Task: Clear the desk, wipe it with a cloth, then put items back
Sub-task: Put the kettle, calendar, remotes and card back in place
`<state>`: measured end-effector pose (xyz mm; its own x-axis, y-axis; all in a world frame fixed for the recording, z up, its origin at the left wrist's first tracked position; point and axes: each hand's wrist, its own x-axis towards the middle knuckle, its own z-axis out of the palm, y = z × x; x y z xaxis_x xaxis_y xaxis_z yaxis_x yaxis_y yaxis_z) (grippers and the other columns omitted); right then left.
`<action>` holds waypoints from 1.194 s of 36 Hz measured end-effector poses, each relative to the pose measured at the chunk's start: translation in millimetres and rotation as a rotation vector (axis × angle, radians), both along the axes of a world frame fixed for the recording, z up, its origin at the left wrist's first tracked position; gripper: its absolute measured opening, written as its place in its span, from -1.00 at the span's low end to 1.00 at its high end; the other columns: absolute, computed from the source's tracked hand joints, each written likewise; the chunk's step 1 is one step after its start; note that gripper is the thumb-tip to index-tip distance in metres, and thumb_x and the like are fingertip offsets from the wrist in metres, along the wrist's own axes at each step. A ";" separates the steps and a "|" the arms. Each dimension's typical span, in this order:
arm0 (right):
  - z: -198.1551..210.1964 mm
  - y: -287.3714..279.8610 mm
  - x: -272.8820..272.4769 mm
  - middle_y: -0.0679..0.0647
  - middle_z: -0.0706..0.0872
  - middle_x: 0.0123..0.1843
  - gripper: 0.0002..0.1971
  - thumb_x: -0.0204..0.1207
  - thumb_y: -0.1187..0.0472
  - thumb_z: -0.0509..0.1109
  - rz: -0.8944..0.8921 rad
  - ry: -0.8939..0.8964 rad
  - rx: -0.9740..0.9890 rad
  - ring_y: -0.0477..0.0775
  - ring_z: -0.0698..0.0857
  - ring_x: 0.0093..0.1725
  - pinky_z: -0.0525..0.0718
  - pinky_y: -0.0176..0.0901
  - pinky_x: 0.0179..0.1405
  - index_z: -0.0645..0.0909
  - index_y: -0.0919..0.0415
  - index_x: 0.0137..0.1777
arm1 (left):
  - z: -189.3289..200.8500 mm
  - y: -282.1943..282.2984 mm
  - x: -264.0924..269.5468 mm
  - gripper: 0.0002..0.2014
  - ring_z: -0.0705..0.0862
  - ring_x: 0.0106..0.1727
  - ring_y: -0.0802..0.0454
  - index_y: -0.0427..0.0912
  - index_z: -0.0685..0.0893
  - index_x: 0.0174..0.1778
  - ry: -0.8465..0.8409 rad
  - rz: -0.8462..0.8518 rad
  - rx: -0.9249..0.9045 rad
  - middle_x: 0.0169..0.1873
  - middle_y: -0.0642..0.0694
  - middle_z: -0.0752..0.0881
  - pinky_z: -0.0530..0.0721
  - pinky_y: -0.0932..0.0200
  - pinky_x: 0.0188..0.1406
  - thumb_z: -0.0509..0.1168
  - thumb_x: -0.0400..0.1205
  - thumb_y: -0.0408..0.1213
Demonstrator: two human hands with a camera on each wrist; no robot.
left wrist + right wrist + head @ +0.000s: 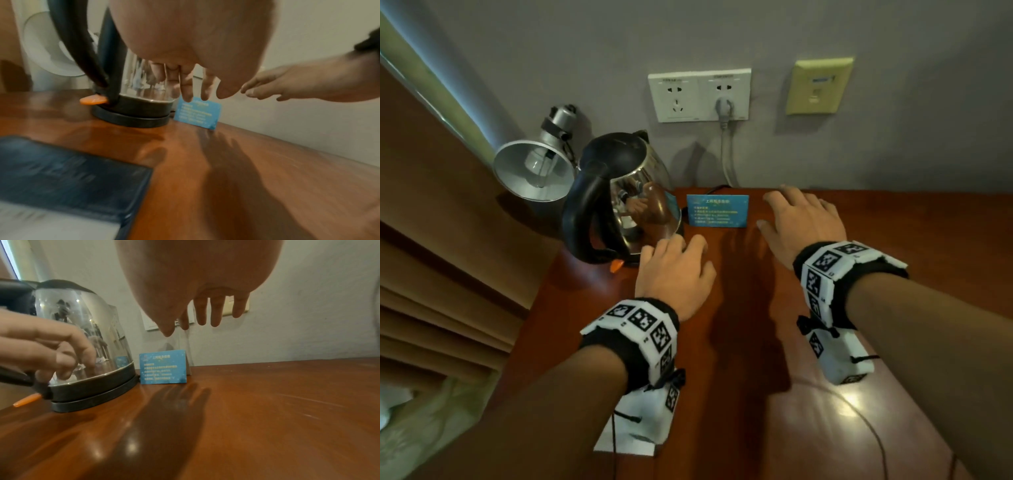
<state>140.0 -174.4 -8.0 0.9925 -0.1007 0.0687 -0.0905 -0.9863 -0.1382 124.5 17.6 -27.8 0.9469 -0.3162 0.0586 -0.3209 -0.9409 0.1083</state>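
Our left hand (674, 274) and right hand (804, 226) hover empty, fingers loosely spread, over the desk (756, 359), where the kettle (626, 192) stands back-left just beside the blue card (717, 210), and we judge a careless lift could snag the plugged-in cord (726, 154) and topple the card.
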 end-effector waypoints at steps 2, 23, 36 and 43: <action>2.6 -12.1 -9.1 0.03 0.41 0.53 -0.55 0.64 -0.09 0.21 -0.016 0.015 0.004 0.19 0.42 0.47 0.31 0.16 0.46 0.37 -0.01 0.49 | 6.7 -11.9 1.9 -0.73 0.51 0.16 -0.06 0.07 0.48 0.22 -0.021 -0.013 0.000 0.08 -0.04 0.58 0.34 -0.06 0.18 0.07 0.67 0.05; 5.4 -242.8 -213.9 0.09 0.45 0.46 -0.60 0.63 -0.04 0.23 -0.386 0.141 -0.049 0.24 0.45 0.41 0.37 0.11 0.33 0.40 0.04 0.43 | 30.3 -283.5 -82.3 -0.68 0.51 0.19 -0.10 0.05 0.47 0.33 0.023 -0.383 -0.057 0.16 -0.10 0.57 0.34 -0.08 0.22 0.06 0.69 0.02; -11.1 -369.7 -345.0 0.06 0.41 0.52 -0.53 0.66 -0.10 0.18 -0.756 0.209 -0.005 0.23 0.43 0.45 0.40 0.18 0.36 0.32 0.02 0.52 | 3.5 -429.5 -170.6 -0.61 0.52 0.26 -0.20 0.03 0.39 0.42 0.298 -0.494 -0.109 0.29 -0.18 0.46 0.52 -0.04 0.14 0.13 0.69 0.02; -27.5 -392.2 -362.8 0.12 0.42 0.47 -0.49 0.65 -0.10 0.21 -0.798 0.225 0.019 0.26 0.45 0.42 0.44 0.19 0.33 0.29 0.08 0.53 | -18.9 -459.8 -193.8 -0.55 0.54 0.20 -0.20 -0.07 0.48 0.32 0.303 -0.529 0.019 0.27 -0.16 0.47 0.59 -0.06 0.09 0.13 0.66 0.16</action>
<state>-222.8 -566.7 -35.5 0.6121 -0.7796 -0.1321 -0.7896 -0.6117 -0.0488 -69.3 -442.2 -46.6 0.6347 -0.7466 -0.1993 -0.7028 -0.6650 0.2529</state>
